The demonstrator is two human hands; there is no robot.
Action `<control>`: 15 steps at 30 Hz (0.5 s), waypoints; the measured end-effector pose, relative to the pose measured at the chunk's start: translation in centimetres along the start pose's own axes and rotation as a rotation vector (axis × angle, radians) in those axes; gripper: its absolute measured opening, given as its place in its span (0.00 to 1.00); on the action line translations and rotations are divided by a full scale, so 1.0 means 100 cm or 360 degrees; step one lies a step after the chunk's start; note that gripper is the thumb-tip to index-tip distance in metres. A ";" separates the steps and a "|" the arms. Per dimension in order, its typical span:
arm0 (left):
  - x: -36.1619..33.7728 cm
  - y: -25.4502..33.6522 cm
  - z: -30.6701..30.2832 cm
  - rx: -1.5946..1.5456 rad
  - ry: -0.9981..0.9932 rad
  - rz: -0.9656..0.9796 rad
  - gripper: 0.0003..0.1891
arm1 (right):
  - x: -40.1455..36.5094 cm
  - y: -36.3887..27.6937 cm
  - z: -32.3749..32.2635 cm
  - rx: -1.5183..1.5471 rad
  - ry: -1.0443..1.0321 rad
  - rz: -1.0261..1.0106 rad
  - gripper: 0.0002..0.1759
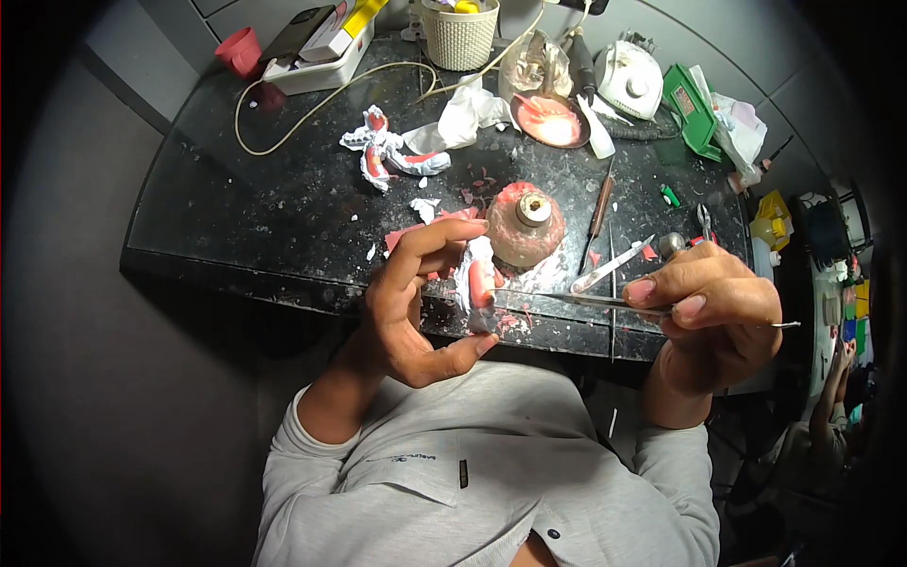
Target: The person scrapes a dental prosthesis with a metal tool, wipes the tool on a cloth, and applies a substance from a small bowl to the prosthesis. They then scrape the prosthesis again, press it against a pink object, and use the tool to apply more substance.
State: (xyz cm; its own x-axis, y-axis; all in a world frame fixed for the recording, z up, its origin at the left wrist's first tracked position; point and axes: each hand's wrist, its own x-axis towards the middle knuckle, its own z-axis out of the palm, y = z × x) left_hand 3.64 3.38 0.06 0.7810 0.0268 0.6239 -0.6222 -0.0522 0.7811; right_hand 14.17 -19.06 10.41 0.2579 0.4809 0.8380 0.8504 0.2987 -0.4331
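Left hand point(416, 302) grips a cast point(465, 288) above the bench point(236, 208) edge. Right hand point(713, 307) pinches a spatula point(586, 300), its tip touching the wax point(481, 279) on the cast. Carving appears part done: scraps point(420, 231) litter the bench. Burner point(524, 222) stands just behind. Spare casts point(387, 151), tools point(600, 203) and bowl point(553, 121) lie beyond. Nothing obstructs the hands.

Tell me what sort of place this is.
Most likely a dental laboratory bench. The left hand holds a plaster dental cast with pink wax, the right hand a thin metal instrument; more waxed casts and a wax-smeared burner sit on the dark worktop.
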 end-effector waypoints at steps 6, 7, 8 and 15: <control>0.001 0.001 0.001 -0.0008 0.0011 0.0010 0.43 | 0.000 0.002 0.001 0.0105 -0.0011 -0.0066 0.05; 0.001 0.000 0.000 -0.0007 0.0011 0.0012 0.43 | 0.001 0.002 0.000 0.0117 -0.0066 -0.0072 0.06; 0.000 0.000 0.000 0.0016 -0.0001 0.0009 0.43 | 0.001 0.003 -0.002 0.0117 -0.0066 -0.0074 0.06; 0.003 0.000 0.000 -0.0018 -0.0027 0.0073 0.43 | -0.008 0.015 -0.010 -0.0277 0.0478 0.0247 0.09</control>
State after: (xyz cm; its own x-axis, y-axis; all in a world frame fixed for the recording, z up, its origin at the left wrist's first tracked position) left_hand 3.86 3.40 0.18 0.7523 0.0076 0.6587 -0.6579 -0.0414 0.7519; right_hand 15.76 -19.83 9.43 0.4907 0.2388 0.8380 0.8492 0.0843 -0.5212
